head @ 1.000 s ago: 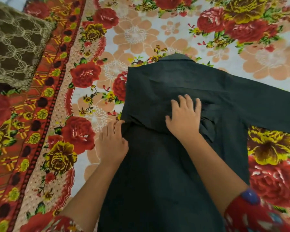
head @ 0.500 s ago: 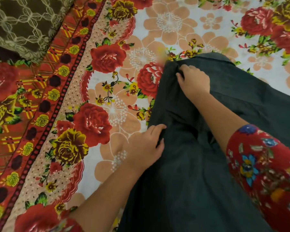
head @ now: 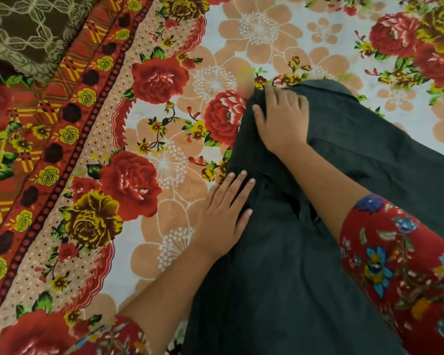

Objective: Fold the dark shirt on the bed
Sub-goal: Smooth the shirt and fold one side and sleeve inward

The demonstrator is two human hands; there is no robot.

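The dark shirt [head: 305, 265] lies flat on the floral bedsheet [head: 180, 155], collar end away from me. Its left side is folded inward, and the right sleeve stretches out to the right. My left hand [head: 226, 213] rests flat on the shirt's left folded edge, fingers apart, half on the fabric and half on the sheet. My right hand [head: 280, 121] presses on the shirt's upper left shoulder corner near the collar, its fingers bent over the top edge and its thumb on top of the cloth. Neither hand lifts any fabric.
A brown patterned cushion or blanket [head: 28, 29] lies at the top left, past the sheet's red border band [head: 62, 149]. Bare bedsheet spreads left of and beyond the shirt. My red floral sleeves fill the lower corners.
My right hand left the middle of the shirt for the upper left shoulder corner. My left hand flattened on the left edge. The view shifted left and closer.
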